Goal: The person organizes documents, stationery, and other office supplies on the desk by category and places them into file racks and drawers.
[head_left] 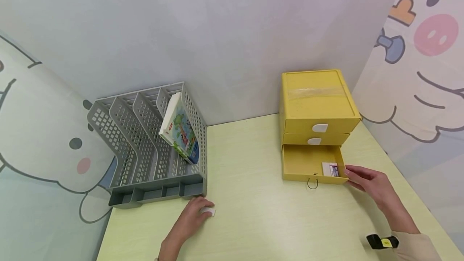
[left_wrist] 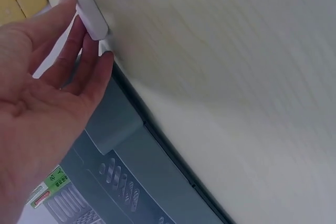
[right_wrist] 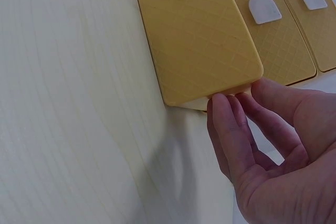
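My left hand [head_left: 195,217] pinches a small white block [left_wrist: 90,9], shaped like an eraser, between thumb and fingertips close over the table. It is just in front of the grey desk file rack [head_left: 157,192]. On the right, my other hand [head_left: 373,183] holds the front right corner of the pulled-out bottom drawer [head_left: 301,168]. In the right wrist view, the thumb lies at the top of the yellow drawer's side and the fingertips lower down. Inside the drawer, near its right wall, lies a white eraser [head_left: 330,169] with a dark printed sleeve.
Two shut drawers with white tabs sit above the open one in the yellow cabinet [head_left: 319,96]. Picture books [head_left: 181,128] lean in the rack's rightmost slot. A wire ring [head_left: 312,183] hangs on the drawer front. Walls stand behind and beside the pale wooden table [head_left: 246,196].
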A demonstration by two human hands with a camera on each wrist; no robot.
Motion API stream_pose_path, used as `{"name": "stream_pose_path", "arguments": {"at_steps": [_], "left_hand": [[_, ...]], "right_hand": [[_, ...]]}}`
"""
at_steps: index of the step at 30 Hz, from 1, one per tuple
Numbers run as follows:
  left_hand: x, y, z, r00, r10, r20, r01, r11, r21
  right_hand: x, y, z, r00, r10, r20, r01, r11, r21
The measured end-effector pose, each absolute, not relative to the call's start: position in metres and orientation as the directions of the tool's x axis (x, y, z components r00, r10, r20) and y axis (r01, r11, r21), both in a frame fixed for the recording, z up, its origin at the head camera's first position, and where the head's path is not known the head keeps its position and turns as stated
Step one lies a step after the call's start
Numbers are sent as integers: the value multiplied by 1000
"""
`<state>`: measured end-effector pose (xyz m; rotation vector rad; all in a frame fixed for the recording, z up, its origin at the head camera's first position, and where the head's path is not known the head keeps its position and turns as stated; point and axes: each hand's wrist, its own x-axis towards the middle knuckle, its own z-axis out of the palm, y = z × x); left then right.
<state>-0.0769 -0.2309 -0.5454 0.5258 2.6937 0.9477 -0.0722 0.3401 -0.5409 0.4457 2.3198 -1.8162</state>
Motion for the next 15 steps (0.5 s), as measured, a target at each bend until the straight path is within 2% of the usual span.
{"name": "stream_pose_path", "arguments": {"at_steps": [7, 15], "left_hand": [[-76, -232, -545, -908, 404, -111, 240, 719, 652], [-71, -233, -543, -927, 355, -123, 146, 643, 751]], "right_hand": [[-73, 340, -539, -941, 140, -308, 331, 191, -924], [-72, 340, -538, -941, 133, -312, 332, 186, -925]]}}
